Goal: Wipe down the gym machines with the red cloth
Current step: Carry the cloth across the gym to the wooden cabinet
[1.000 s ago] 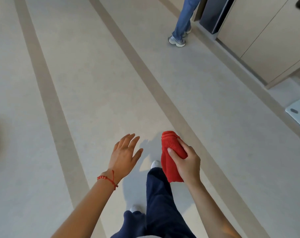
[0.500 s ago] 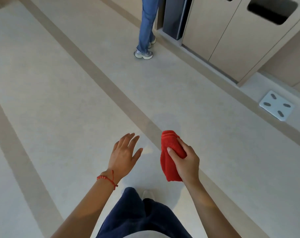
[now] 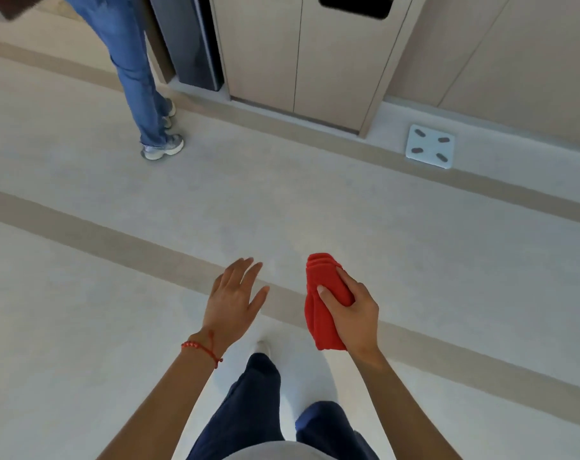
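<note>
My right hand (image 3: 355,313) grips a folded red cloth (image 3: 325,293), held upright in front of me at about waist height above the floor. To its left my left hand (image 3: 232,300) floats empty, fingers spread, with a red bead bracelet on the wrist. No gym machine is in view. My dark blue trouser legs and a white shoe show below the hands.
Another person in blue jeans and grey trainers (image 3: 162,149) stands at the upper left beside a dark bin (image 3: 189,41). A beige cabinet with slots (image 3: 302,54) lines the wall ahead. A white bathroom scale (image 3: 429,146) lies on the floor to its right.
The view has swung to the right, bringing the cabinet, the scale and the other person closer to the centre. Both hands keep their pose, the cloth still in the right one.
</note>
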A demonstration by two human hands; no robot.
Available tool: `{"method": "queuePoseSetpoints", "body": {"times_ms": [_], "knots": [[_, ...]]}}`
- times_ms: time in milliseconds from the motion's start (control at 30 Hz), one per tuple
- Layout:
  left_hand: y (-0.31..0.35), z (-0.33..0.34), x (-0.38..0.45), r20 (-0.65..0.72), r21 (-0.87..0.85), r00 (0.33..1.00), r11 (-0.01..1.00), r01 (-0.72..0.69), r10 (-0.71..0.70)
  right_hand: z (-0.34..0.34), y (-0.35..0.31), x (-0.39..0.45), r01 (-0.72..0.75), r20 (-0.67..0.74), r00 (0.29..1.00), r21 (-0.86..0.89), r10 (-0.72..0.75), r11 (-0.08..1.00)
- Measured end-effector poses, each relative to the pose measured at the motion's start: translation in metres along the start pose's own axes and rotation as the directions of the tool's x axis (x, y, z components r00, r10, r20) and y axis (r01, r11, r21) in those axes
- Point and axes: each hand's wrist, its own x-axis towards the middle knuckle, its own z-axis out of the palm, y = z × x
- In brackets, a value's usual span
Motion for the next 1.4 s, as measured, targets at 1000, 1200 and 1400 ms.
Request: {"method": "queuePoseSetpoints", "body": {"times_ms": [1000, 1200, 1400], "knots": [[0.009, -0.057, 0.430, 0.070, 0.007, 0.974, 0.976, -0.218, 0.217, 0.006, -0.117, 0.365, -0.069, -0.218, 0.973, 0.054, 0.079, 0.996], [0.012, -0.066, 0.529, 0.086, -0.001, 0.969, 0.973, -0.231, 0.230, 0.005, -0.144, 0.461, -0.071, -0.219, 0.972, 0.054, 0.081, 0.996], [0.009, -0.072, 0.647, 0.108, -0.015, 0.961, 0.967, -0.254, 0.254, 0.016, -0.174, 0.569, -0.081, -0.260, 0.962, 0.036, 0.088, 0.996]]}}
